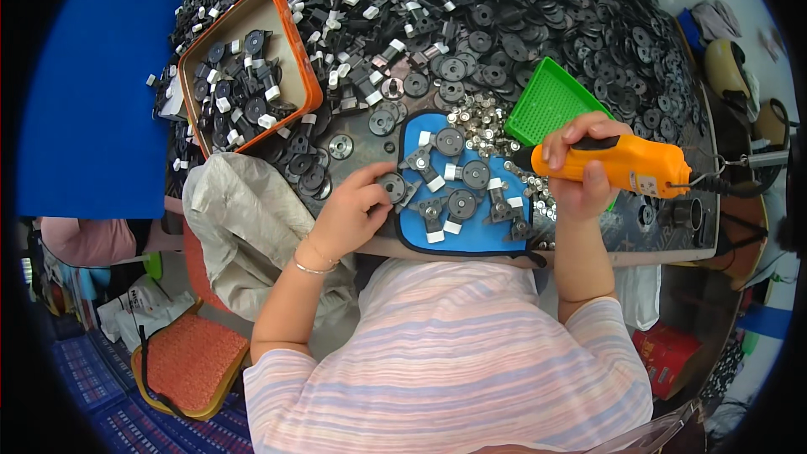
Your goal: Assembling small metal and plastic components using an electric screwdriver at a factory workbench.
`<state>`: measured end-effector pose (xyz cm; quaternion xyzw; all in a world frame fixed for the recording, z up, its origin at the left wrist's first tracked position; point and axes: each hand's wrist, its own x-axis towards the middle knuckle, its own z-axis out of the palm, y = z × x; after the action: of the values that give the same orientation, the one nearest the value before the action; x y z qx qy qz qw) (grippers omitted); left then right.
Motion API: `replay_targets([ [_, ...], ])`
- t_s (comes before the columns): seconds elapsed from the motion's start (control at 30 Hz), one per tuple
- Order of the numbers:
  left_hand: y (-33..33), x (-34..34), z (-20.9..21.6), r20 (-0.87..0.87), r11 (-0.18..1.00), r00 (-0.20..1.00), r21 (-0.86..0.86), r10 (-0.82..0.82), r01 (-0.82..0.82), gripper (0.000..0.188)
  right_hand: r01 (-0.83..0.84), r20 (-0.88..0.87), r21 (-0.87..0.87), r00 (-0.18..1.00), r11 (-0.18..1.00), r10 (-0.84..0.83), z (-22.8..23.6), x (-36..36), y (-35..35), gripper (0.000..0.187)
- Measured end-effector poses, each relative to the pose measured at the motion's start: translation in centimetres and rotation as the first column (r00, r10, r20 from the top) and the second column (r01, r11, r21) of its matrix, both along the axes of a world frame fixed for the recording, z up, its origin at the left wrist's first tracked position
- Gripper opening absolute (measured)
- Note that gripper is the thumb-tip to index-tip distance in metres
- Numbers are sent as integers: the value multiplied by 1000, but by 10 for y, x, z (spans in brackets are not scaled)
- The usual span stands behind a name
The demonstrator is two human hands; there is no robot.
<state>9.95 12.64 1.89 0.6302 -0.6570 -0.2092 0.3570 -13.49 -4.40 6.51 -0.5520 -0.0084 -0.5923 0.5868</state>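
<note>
My right hand (580,164) is wrapped around an orange electric screwdriver (643,166), held level with its dark nose pointing left. My left hand (357,206) is curled at the left edge of a blue mat (471,240). Its fingers pinch a black wheel-and-bracket part (392,188), partly hidden by the hand. On the mat lie several similar parts, such as one with a round wheel (462,204) and a white tab. Small silver metal fittings (481,120) are heaped at the mat's upper edge and scattered down its right side.
An orange-rimmed tray (307,67) of assembled parts stands at the left. A green basket (551,97) tilts behind the screwdriver. Large piles of black brackets and discs (605,59) cover the far table. A coiled cable (735,189) hangs at right; pale cloth (244,219) lies left.
</note>
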Motion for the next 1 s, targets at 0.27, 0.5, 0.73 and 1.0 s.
replay_targets([
  [0.27, -14, 10, -10, 31, 964, 964, -14, -264, 265, 13, 4, -86, 6, 996, 1000, -3, 3, 6, 11, 37],
  [0.5, -8, 2, 0, -119, 997, 992, 66, -38, 46, 29, -133, -3, 27, 991, 991, 133, 3, 18, 15, 34],
  [0.73, -10, 1, -13, -38, 997, 999, 76, 10, -8, 47, -245, -116, 55, 961, 968, 250, 4, 47, 33, 36],
  [1.0, -12, 2, -11, 71, 999, 997, 34, 22, -24, 49, -290, -204, -38, 939, 956, 277, -7, 69, 43, 35],
])
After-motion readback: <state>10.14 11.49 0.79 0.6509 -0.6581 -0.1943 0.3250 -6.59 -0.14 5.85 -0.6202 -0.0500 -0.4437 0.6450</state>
